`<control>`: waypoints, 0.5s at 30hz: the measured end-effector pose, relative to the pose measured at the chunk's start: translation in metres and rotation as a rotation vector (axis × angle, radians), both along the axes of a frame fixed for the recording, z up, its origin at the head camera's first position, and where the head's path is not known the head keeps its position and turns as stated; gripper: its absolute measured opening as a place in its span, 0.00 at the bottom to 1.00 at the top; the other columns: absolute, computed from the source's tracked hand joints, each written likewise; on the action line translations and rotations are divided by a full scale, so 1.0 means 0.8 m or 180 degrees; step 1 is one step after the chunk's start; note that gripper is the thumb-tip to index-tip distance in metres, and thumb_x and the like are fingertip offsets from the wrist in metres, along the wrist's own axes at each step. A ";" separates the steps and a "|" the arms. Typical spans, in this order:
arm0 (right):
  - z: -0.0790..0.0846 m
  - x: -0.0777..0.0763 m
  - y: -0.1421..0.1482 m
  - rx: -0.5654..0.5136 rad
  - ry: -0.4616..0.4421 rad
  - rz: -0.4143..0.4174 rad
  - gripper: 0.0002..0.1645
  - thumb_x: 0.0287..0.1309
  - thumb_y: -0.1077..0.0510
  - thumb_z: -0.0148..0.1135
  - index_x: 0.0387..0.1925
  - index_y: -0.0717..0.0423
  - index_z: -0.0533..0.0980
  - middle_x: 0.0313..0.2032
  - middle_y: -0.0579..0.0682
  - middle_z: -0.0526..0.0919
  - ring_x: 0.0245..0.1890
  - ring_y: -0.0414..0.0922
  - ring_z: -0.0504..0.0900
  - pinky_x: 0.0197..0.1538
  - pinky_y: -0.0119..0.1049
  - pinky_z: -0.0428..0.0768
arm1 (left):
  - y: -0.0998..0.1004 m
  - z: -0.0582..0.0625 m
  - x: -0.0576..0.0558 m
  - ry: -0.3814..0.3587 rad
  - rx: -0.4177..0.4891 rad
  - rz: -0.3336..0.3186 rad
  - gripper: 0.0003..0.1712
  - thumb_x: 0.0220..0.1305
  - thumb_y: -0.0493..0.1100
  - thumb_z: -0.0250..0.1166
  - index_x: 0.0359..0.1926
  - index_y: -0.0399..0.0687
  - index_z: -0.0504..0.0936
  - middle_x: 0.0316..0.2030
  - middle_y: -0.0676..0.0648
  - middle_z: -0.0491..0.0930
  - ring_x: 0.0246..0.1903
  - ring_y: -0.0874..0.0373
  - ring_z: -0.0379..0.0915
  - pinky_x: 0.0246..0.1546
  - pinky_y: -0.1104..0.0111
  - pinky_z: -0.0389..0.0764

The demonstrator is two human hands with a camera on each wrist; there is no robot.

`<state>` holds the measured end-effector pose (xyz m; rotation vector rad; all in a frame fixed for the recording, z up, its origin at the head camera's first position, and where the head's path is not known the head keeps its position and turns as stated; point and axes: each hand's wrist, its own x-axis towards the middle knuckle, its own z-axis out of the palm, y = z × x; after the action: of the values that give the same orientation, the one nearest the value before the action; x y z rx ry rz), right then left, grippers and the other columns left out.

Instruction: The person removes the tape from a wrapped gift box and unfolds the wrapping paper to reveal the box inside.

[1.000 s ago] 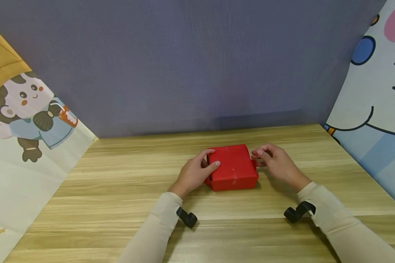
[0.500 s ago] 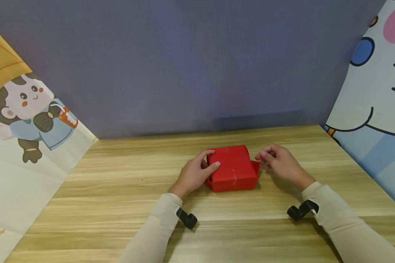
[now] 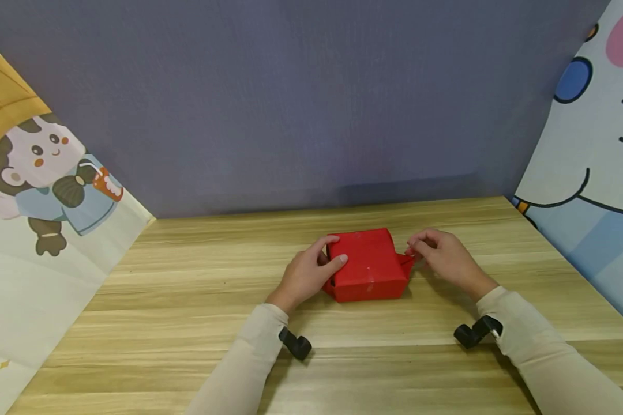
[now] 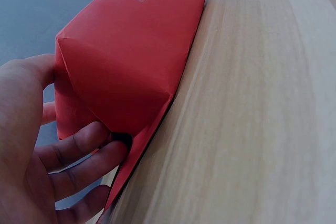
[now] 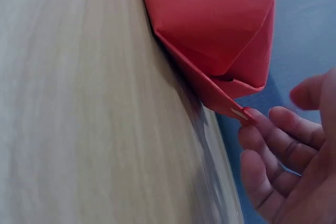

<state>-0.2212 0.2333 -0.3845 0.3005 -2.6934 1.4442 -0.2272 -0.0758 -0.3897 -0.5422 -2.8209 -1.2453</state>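
A box wrapped in red paper (image 3: 368, 262) lies flat on the table, with clear tape on its top and near side. My left hand (image 3: 303, 274) grips its left end, thumb on the top; the left wrist view shows curled fingers against the folded end, beside a dark gap in the paper. From the right end sticks out a pointed paper flap (image 5: 220, 98), with a small pale strip at its tip. Fingertips of my right hand (image 3: 441, 256) touch that tip from below and outside. In the right wrist view the right thumb (image 5: 310, 92) stands apart from the flap.
The wood-grain table (image 3: 187, 346) stretches around the box on all sides. A grey-blue panel (image 3: 291, 104) rises behind it, and cartoon-printed sheets (image 3: 26, 276) stand at left and right. Each sleeve carries a black wrist mount (image 3: 296, 344).
My right hand has drawn slightly away to the right from the box's end, then come against the flap. The flap now points outward. Left hand and box have stayed put.
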 end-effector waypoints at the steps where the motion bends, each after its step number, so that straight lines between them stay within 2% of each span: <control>1: 0.000 0.000 0.000 0.0023 0.0004 -0.0027 0.19 0.76 0.53 0.51 0.49 0.66 0.79 0.40 0.57 0.85 0.40 0.48 0.84 0.37 0.40 0.84 | 0.000 0.000 0.000 0.0001 0.0000 0.0002 0.31 0.65 0.67 0.62 0.67 0.74 0.71 0.28 0.55 0.78 0.24 0.58 0.73 0.25 0.64 0.73; 6: 0.000 -0.002 0.001 0.0344 0.0144 -0.0126 0.21 0.75 0.46 0.53 0.40 0.58 0.83 0.36 0.51 0.85 0.37 0.47 0.82 0.39 0.39 0.80 | 0.000 0.001 0.000 -0.0001 -0.0002 0.0014 0.31 0.66 0.67 0.62 0.68 0.74 0.71 0.28 0.55 0.78 0.25 0.58 0.73 0.26 0.64 0.73; 10: -0.002 -0.002 0.002 0.0736 0.0334 -0.0108 0.15 0.72 0.50 0.57 0.37 0.54 0.84 0.33 0.46 0.86 0.34 0.45 0.81 0.40 0.41 0.76 | -0.001 0.001 0.001 -0.0012 -0.0005 0.0019 0.31 0.66 0.66 0.62 0.68 0.73 0.71 0.28 0.55 0.78 0.25 0.58 0.73 0.26 0.64 0.73; 15: -0.003 -0.001 0.003 0.0963 0.0366 0.0020 0.10 0.69 0.56 0.59 0.36 0.53 0.84 0.30 0.43 0.84 0.32 0.44 0.78 0.39 0.42 0.75 | -0.001 0.001 0.001 -0.0007 -0.0012 0.0009 0.31 0.66 0.67 0.61 0.68 0.74 0.71 0.28 0.55 0.78 0.25 0.59 0.73 0.25 0.64 0.73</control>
<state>-0.2223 0.2356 -0.3871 0.3961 -2.8106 0.9828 -0.2260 -0.0765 -0.3889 -0.5369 -2.8253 -1.2410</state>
